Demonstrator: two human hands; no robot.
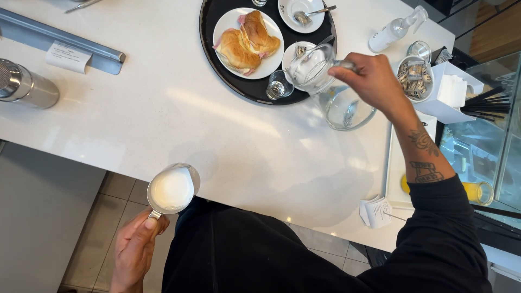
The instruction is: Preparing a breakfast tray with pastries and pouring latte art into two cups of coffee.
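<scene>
1. Right hand [374, 81] is closed on the handle of a clear glass water jug [325, 87], tipped with the spout end toward the small glass [279, 87] on the black round tray [214, 59]; the angle reads as a pour, but no water stream is visible
2. Jug sits over the tray's right rim, body half off the tray above the white counter [179, 114], so hand and forearm stay clear of the plates
3. Left hand [135, 249] is wrapped around the handle of a steel milk pitcher [172, 187], held level and low, just off the counter's near edge over the tiled floor [116, 192]; it is full of white foam nearly to the rim, so my guess is level means no spill
4. On the tray: white plate with two filled croissants [247, 40], plus two saucers with spoons, near the jug's mouth
5. Right of the jug: bowl of wrapped sachets [415, 76], white napkin holder [453, 89], dark stirrer sticks [485, 103], clear pump bottle [393, 32], all within arm's reach of the tray
6. Counter is glossy white, with soft shadows of arm and jug. Metal rail with a paper slip [68, 54] top left, steel cylinder [24, 84] far left
7. Folded receipts [374, 211] lie near the front edge; a glass display case [483, 146] stands to the right. Looks like a café service counter
</scene>
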